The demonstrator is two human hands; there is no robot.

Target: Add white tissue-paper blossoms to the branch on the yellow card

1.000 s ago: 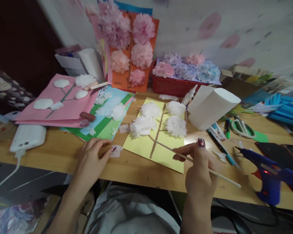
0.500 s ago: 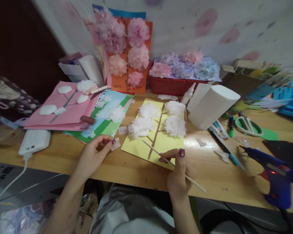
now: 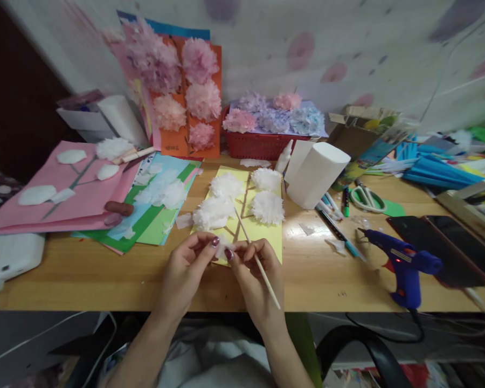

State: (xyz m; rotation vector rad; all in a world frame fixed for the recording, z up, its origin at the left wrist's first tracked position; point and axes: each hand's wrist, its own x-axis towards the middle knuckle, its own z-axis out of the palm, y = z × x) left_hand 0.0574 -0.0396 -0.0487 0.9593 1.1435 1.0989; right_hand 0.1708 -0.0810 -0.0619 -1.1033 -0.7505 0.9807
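Note:
Between the fingertips of both hands is a small piece of white tissue paper (image 3: 222, 247), over the lower edge of a yellow card (image 3: 270, 240). My left hand (image 3: 188, 267) pinches its left side. With thumb and fingers my right hand (image 3: 261, 275) meets its other side and also keeps hold of a thin wooden stick (image 3: 267, 280), slanting up to the left. On the card a brown branch is drawn, with white tissue flowers (image 3: 268, 207) along both sides. A loose white paper scrap (image 3: 184, 221) lies left of the card.
A blue glue gun (image 3: 400, 258) with a lit red light lies at right, near two phones (image 3: 464, 242). Behind the card stand a paper roll (image 3: 319, 175) and glue bottle (image 3: 283, 157). Pink sheets (image 3: 20, 161) are at left; a red basket (image 3: 250, 146) sits at the back.
My hands have come together over the card's lower edge, the left carrying the tissue piece rightward. The stick now points more steeply upward. The camera view has shifted right.

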